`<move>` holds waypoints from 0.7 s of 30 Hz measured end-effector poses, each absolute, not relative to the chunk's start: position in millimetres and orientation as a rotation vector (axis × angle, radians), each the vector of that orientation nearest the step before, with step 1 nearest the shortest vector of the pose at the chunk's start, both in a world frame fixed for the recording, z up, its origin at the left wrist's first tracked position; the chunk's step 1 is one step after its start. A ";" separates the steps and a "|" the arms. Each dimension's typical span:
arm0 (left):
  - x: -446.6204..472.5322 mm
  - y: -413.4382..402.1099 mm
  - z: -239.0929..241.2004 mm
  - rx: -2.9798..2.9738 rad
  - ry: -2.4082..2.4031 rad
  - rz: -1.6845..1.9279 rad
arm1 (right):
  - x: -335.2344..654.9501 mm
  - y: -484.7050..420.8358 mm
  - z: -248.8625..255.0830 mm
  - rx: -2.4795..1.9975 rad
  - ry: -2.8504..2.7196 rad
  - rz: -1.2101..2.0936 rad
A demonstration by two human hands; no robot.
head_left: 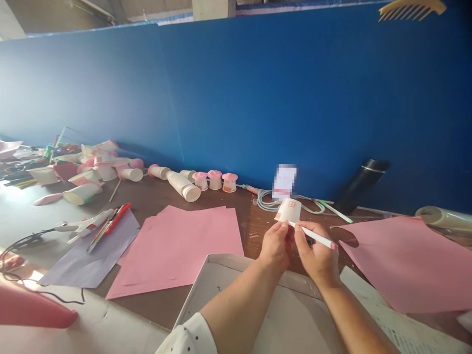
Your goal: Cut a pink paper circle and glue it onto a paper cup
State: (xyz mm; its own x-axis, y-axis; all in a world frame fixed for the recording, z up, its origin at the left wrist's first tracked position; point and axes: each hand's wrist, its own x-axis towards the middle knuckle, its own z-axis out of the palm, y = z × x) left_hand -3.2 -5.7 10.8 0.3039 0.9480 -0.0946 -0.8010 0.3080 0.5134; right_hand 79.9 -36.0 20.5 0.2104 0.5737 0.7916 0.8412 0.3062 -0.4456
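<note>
Paper cup (289,211), red window mark up, lies just beyond the left hand (273,246), fingers pinched on its near rim. Right hand (320,255) clamps a white marker (317,237) just right. Probably drawing: brace the rim, stroke lightly (thin wall likely dents). Pink-topped cups (215,181) stand farther left.

A blue partition (236,98) stands behind the brown table (147,196); near it at the right is a black flask (359,186), with a coiled pale cable (260,203) to the flask's left; a yellow comb (413,9) shows high in the right corner; a red utility knife (110,224) lies across a lilac sheet (98,268), a white glue gun (88,223) just beside it; the roll (448,218) at the right edge is perhaps clear plastic.
</note>
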 end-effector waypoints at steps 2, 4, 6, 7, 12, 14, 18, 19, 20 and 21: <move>-3.4 -5.9 10.8 0.401 0.414 1.200 | 79.8 -35.4 21.1 -1.371 -1.477 -0.305; -3.3 -5.8 10.3 0.398 0.404 1.206 | 79.9 -34.7 21.0 -1.368 -1.481 -0.306; -3.1 -5.7 9.6 0.401 0.394 1.211 | 80.3 -34.1 20.3 -1.360 -1.483 -0.309; -3.0 -5.5 9.4 0.403 0.391 1.211 | 80.5 -33.9 19.8 -1.355 -1.483 -0.311; -2.9 -5.3 9.8 0.407 0.427 1.200 | 80.4 -34.5 19.3 -1.345 -1.483 -0.323; -2.6 -5.1 9.6 0.401 0.425 1.196 | 80.2 -35.0 20.0 -1.349 -1.483 -0.332; -1.7 -4.3 8.1 0.386 0.410 1.197 | 80.5 -35.2 20.7 -1.352 -1.478 -0.335; -1.5 -4.1 7.6 0.387 0.411 1.201 | 80.7 -35.1 20.6 -1.355 -1.477 -0.331; -1.3 -3.8 7.3 0.390 0.411 1.204 | 80.9 -34.9 20.4 -1.357 -1.479 -0.326; -1.1 -3.6 7.0 0.393 0.408 1.205 | 81.1 -34.7 20.3 -1.358 -1.480 -0.325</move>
